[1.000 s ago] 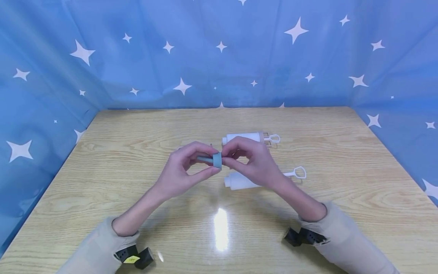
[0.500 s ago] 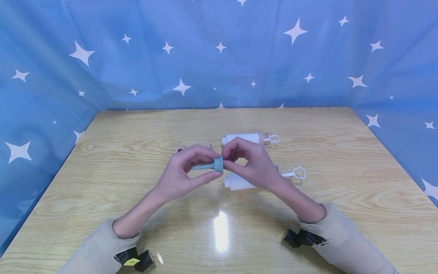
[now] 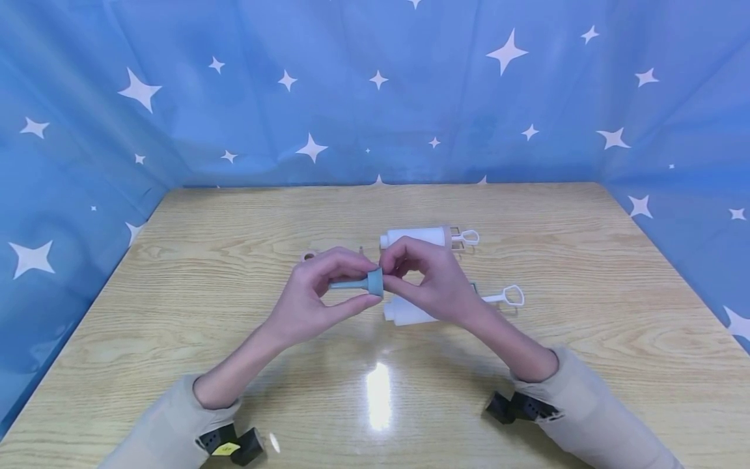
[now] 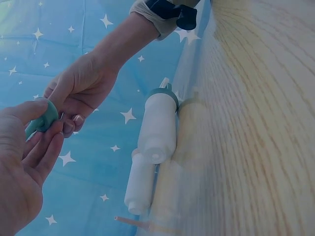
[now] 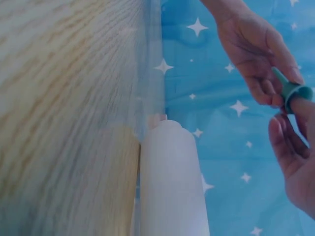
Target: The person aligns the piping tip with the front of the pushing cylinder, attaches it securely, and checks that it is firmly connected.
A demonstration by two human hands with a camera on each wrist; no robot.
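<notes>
Between both hands, held above the table, is a small teal nozzle cap [image 3: 375, 283] with a long thin spout pointing left. My left hand [image 3: 313, 296] grips its wide collar between thumb and fingers. At the collar's open end, my right hand [image 3: 430, 280] has its thumb and curled fingers on the rim; in the right wrist view a digit reaches into the opening of the teal nozzle cap [image 5: 294, 91]. Whether anything small sits between those fingertips is hidden. Beneath the right hand lies a white bottle [image 3: 410, 311] with a teal collar [image 4: 165, 91] and a white looped handle [image 3: 513, 296].
Farther back a second white bottle [image 3: 417, 236] with a pinkish collar [image 3: 447, 234] lies on its side. Behind the left hand a pinkish ring-like part [image 3: 307, 256] shows partly. The wooden table [image 3: 234, 221] ends at a blue starred curtain [image 3: 375, 117].
Both hands have stayed together while the nozzle cap came slightly lower and nearer, its spout turning more level. In the last half second almost nothing has moved.
</notes>
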